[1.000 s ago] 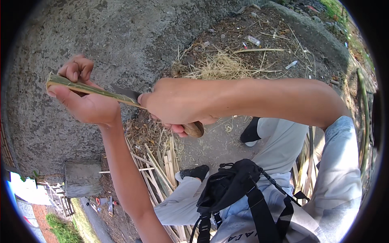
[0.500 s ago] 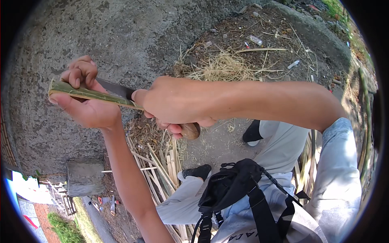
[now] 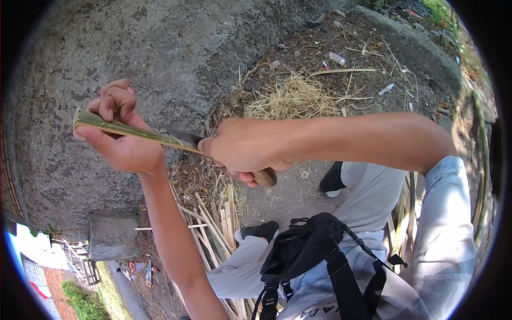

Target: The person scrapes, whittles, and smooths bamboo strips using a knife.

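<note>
Green strip (image 3: 141,134) pinched in left grip (image 3: 129,152); right grip (image 3: 242,145) clasps knife (image 3: 185,136); shavings (image 3: 290,98) and slats (image 3: 230,213) lie around.

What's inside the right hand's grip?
A knife: its dark blade juts out left of the right hand, and the rounded end of its brown handle shows below. The hand covers the handle's middle.

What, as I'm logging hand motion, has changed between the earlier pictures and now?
Since half a second ago, the right hand and the knife have moved rightward and toward the body, away from the left hand. That hand and the green strip have shifted slightly the same way. Nothing was taken hold of or let go; both grips and the pile of pale strands stayed as they were.
</note>
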### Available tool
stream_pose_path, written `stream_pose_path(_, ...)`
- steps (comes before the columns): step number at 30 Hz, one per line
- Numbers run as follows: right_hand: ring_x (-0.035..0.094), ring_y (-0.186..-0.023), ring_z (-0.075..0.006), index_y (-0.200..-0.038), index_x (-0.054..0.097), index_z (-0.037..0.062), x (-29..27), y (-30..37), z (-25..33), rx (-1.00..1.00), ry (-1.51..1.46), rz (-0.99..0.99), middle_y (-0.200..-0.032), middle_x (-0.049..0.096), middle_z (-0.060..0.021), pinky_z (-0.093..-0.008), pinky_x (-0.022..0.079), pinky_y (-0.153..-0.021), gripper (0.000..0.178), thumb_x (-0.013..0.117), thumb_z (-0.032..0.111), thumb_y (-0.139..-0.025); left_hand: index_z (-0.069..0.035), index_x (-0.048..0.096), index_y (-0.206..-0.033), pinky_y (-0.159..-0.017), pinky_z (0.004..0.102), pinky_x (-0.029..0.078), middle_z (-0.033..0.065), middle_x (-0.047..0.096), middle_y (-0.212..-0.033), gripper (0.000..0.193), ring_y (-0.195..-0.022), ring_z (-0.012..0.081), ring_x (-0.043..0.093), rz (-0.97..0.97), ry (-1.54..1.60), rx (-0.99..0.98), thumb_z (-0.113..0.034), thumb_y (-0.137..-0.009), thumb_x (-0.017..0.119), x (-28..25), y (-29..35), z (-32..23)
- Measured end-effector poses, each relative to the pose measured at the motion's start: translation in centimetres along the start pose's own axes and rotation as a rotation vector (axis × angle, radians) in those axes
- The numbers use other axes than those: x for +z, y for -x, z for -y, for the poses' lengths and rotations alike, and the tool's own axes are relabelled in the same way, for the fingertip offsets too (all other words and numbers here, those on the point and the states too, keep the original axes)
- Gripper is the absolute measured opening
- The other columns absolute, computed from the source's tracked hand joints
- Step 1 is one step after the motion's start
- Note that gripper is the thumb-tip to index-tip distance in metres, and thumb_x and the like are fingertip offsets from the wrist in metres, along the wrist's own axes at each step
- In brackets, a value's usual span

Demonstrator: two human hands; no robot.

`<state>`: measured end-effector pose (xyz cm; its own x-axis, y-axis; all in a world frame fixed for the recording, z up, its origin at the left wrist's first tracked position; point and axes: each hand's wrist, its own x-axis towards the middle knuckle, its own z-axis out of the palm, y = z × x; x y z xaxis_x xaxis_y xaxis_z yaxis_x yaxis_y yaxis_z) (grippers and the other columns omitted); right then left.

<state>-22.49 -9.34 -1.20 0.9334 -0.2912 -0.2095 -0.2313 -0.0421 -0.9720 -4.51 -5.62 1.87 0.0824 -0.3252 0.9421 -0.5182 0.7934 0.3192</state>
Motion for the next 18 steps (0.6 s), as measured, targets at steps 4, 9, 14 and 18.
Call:
stream_pose_path(4,0.046,-0.042,-0.0189,-0.074,0.049,-0.0004,-0.1,0.0,0.6,-0.084,-0.146,0.033,-0.048,0.046,-0.0076,-0.0354,0.038,-0.041,0.047,0.033,0.036,-0.098,-0.007,0.033,-0.078,-0.085,0.0423,0.034,0.0049,0.03,-0.063,0.053,-0.069,0.0212,0.035,-0.05,-0.022,-0.02,-0.057,-0.096,0.029,0.8,0.0,-0.2)
stream_pose_path(9,0.045,-0.041,-0.0172,-0.073,0.048,0.0003,-0.4,-1.5,-3.7,0.085,0.006,0.068,-0.048,0.044,-0.0058,-0.034,0.038,-0.043,0.044,0.033,0.034,-0.097,-0.008,0.035,-0.078,-0.09,0.0459,0.034,0.0047,0.031,-0.06,0.053,-0.069,0.0236,0.04,-0.022,0.019,-0.015,-0.057,-0.096,0.027,-0.2,0.3,0.5)
stream_pose_path(14,0.04,-0.039,-0.0113,-0.075,0.047,0.0035,-0.8,1.6,-1.0,-0.09,-0.289,-0.054,-0.049,0.036,0.0017,-0.0285,0.029,-0.035,0.044,0.037,0.039,-0.099,-0.009,0.035,-0.078,-0.084,0.0458,0.037,0.0044,0.029,-0.059,0.053,-0.066,0.0219,0.036,0.008,0.003,0.012,-0.058,-0.095,0.025,-2.1,-0.2,-0.3)
stream_pose_path(18,0.038,-0.037,-0.0094,-0.076,0.048,0.0038,-1.4,1.2,-4.5,-0.157,-0.27,-0.137,-0.049,0.037,0.0024,-0.0265,0.025,-0.033,0.043,0.04,0.04,-0.098,-0.009,0.034,-0.077,-0.072,0.0443,0.038,0.0047,0.03,-0.06,0.049,-0.066,0.0223,0.035,0.017,0.172,-0.025,-0.054,-0.095,0.029,-2.5,0.3,0.4)
